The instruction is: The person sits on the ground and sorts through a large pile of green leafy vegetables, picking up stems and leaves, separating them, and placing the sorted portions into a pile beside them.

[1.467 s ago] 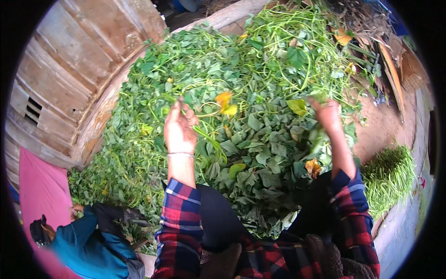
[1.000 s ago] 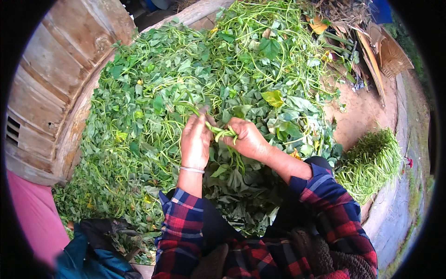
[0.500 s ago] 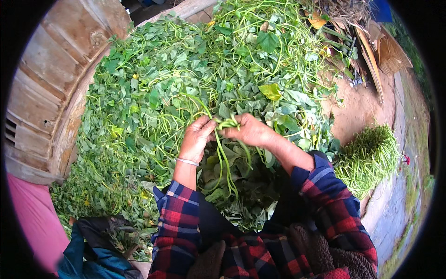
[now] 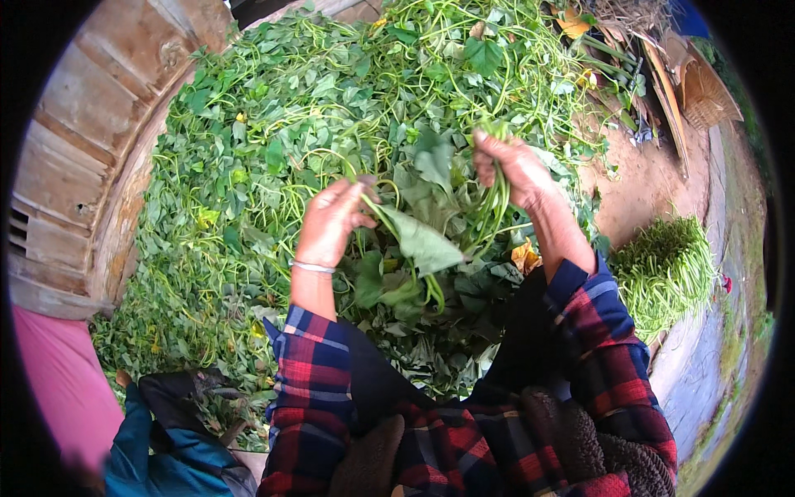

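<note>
A leafy green vine [image 4: 424, 242] with one broad leaf hangs from my left hand [image 4: 325, 225], whose thumb and fingers pinch its stem. To the right and higher up, my right hand [image 4: 517, 170] is closed round a small bundle of green stems [image 4: 494, 199], their lengths dangling below the fist. The hands are apart, above a wide heap of leafy vines [image 4: 273, 124]. More loose leaves lie in the shadow between my knees.
At the right stands a thick pile of bundled green stems [image 4: 667, 269] on the ground. A wooden plank wall [image 4: 99, 157] borders the left side. A woven basket [image 4: 704, 91] lies at the upper right. Another person's teal sleeve [image 4: 137, 431] shows at the lower left.
My hands have moved apart: the right went up and to the right with its stems, the left slightly down and left. A broad-leaved vine now hangs from the left hand.
</note>
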Demonstrator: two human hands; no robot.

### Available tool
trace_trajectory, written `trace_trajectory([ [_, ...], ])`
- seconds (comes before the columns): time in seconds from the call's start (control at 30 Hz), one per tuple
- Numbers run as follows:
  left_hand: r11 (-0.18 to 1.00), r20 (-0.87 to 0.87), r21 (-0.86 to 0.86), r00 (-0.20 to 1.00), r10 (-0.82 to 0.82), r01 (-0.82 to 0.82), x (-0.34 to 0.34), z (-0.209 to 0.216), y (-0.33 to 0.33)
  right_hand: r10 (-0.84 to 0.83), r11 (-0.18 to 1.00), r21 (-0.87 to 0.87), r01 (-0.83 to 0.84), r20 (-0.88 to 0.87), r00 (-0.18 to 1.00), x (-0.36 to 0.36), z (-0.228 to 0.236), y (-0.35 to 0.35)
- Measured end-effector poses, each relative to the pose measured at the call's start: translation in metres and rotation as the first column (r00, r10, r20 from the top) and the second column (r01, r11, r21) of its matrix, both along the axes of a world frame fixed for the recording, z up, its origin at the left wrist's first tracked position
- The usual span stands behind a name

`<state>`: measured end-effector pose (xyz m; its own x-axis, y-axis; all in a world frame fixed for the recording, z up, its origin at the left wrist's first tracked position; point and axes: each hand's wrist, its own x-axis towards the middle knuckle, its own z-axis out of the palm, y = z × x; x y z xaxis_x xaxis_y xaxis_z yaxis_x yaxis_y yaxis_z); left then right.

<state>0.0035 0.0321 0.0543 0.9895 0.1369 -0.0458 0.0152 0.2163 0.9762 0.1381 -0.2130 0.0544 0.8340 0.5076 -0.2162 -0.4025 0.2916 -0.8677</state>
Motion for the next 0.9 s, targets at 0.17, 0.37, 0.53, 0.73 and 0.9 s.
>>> trace_trajectory([
  [0.17, 0.966, 0.085, -0.259, 0.996, 0.04, -0.017, 0.0, -0.006, 0.012, 0.335, 0.918, -0.238, -0.316, 0.039, 0.942, -0.036, -0.004, 0.028],
  [0.37, 0.926, 0.1, -0.377, 0.995, 0.007, 0.031, 0.002, -0.012, 0.01, 0.599, 0.801, -0.003, -0.599, -0.003, 0.801, -0.071, -0.04, 0.056],
  [0.53, 0.926, 0.048, -0.377, 0.998, 0.043, -0.022, 0.001, -0.008, 0.005, 0.65, 0.76, 0.016, -0.65, -0.005, 0.76, -0.079, -0.038, 0.059],
  [0.73, 0.976, -0.01, -0.211, 0.998, 0.055, -0.056, -0.001, -0.006, -0.006, 0.624, 0.781, 0.081, -0.619, -0.081, 0.777, -0.088, -0.04, 0.065],
  [0.9, 0.928, 0.059, 0.326, 0.984, 0.169, -0.179, 0.003, -0.022, -0.028, 0.456, 0.885, -0.203, -0.419, 0.189, 0.87, -0.085, -0.048, 0.07],
])
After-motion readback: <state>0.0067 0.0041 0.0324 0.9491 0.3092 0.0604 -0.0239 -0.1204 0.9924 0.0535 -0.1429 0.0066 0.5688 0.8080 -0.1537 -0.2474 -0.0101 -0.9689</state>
